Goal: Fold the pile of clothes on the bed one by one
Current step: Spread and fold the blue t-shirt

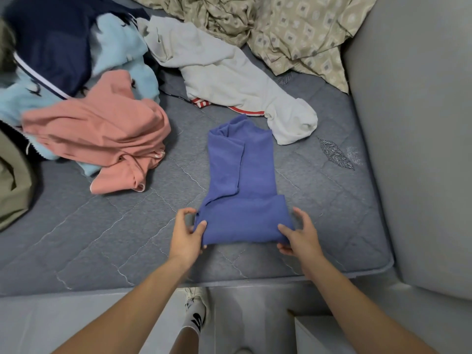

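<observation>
A blue garment (242, 180) lies lengthwise on the grey mattress (102, 238), its near end doubled over into a thick fold. My left hand (186, 235) grips the left end of that fold, thumb on top and fingers beneath. At the fold's right end, my right hand (298, 232) holds it the same way. A pile of unfolded clothes sits at the left: a pink garment (102, 131), a light blue one (120, 49) and a navy one (51, 42). A white garment (229, 75) with red-striped trim lies behind the blue one.
A crumpled beige patterned sheet (293, 29) covers the bed's far right. A grey padded wall (413, 123) borders the mattress on the right. An olive cloth (12, 180) lies at the left edge. My socked foot (195, 315) stands on the floor below the bed edge.
</observation>
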Motion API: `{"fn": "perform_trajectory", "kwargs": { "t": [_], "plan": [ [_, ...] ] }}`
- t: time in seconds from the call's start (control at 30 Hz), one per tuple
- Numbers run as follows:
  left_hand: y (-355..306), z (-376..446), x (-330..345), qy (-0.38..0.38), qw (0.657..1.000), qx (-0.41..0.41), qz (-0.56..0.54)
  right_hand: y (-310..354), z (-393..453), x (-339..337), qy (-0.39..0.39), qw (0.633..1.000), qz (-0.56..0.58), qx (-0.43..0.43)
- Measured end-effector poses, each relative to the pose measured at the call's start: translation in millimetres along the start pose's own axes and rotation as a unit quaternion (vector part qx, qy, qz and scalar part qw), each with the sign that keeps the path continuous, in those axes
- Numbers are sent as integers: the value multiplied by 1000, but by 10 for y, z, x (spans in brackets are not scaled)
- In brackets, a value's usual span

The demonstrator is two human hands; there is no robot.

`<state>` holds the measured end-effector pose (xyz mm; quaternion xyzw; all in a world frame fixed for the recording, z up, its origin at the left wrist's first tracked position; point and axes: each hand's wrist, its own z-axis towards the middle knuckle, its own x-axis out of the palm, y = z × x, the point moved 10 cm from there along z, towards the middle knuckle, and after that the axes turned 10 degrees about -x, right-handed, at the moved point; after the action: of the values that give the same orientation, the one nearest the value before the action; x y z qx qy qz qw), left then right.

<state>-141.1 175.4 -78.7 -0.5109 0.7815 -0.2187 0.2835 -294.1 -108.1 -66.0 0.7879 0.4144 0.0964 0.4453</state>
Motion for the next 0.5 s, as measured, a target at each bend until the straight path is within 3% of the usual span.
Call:
{"fn": "perform_trajectory", "kwargs": {
  "t": [0.1, 0.23, 0.5],
  "plan": [
    [-359, -50, 6, 28, 999, 10, -12, 288, 30, 6, -4, 1000, 13, -7],
    [-691, 121, 8, 34, 994, -71, -81, 654, 243, 112, 20, 997, 72, 31],
    [-1692, 1180, 195, 28, 990, -93, -104, 1505, 1376, 595, -2, 996, 83, 29]
  ]
}}
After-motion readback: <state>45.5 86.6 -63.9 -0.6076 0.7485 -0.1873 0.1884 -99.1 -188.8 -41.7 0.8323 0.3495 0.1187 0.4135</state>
